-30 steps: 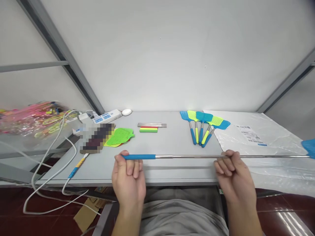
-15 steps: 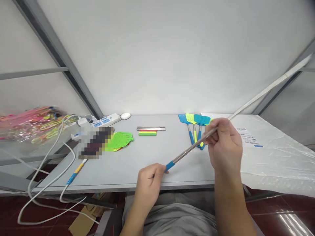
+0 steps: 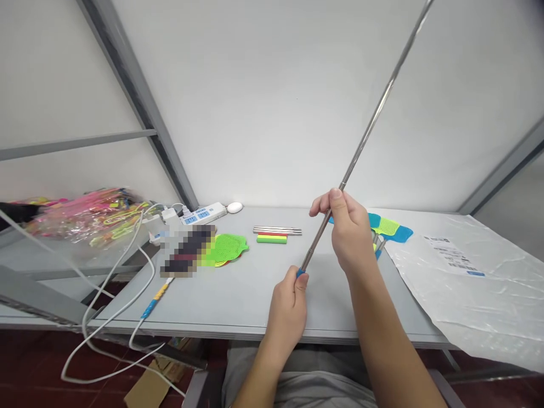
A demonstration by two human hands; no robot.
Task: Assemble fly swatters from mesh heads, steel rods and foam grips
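Observation:
A long, extended telescopic metal rod (image 3: 370,123) slants up to the right and out of the top of the view. My left hand (image 3: 287,306) is closed around its blue grip at the low end. Higher up, my right hand (image 3: 346,221) pinches the rod between thumb and fingers. Behind my right forearm lie fly swatters (image 3: 389,226) with blue, yellow-green and teal heads, partly hidden. Farther left are several short metal tubes (image 3: 277,230) and yellow and green grips (image 3: 272,239), plus a red one. A stack of perforated swatter heads (image 3: 230,248), green on top, lies left of these.
White plastic packaging (image 3: 459,294) with a printed label covers the table's right side. At left are a power strip (image 3: 204,213), white cables (image 3: 91,300), a pixelated dark object (image 3: 187,249) and bags of colourful items (image 3: 97,215). A white oval device (image 3: 234,207) sits near the wall.
The rod has swung from a shallow slant to a steep one, its far end now beyond the top edge. My right hand has moved left and up; both hands still hold the rod. The view has shifted.

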